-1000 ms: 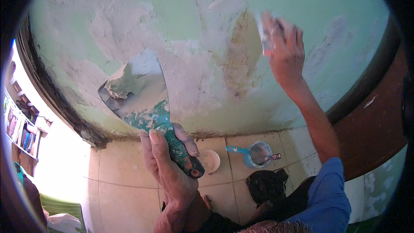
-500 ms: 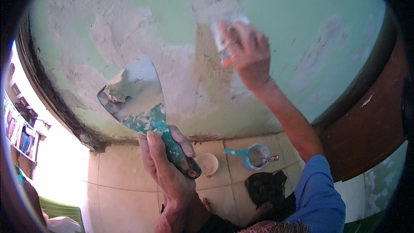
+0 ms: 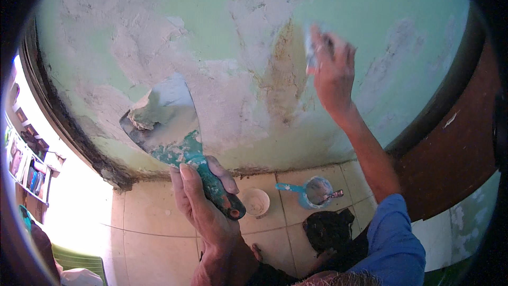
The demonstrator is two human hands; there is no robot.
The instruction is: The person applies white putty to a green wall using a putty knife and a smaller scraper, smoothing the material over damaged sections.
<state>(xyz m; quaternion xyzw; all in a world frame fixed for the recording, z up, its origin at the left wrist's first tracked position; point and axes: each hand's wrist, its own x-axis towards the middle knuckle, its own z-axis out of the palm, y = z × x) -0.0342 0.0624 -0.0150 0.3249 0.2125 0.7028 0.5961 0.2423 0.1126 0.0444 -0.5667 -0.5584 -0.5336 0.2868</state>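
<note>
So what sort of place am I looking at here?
Probably a room in a home, under repair: a green wall with pale filler patches, a loaded putty knife in the left hand, and what looks like a bookshelf far left.

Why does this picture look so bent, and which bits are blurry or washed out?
In the head view, the fisheye lens curves edges such as the dark strip left of the wall; in the head view, the right hand and its pale tool are blurred, the left hand and putty knife sharper; in the head view, glare whitens the left floor.
</note>
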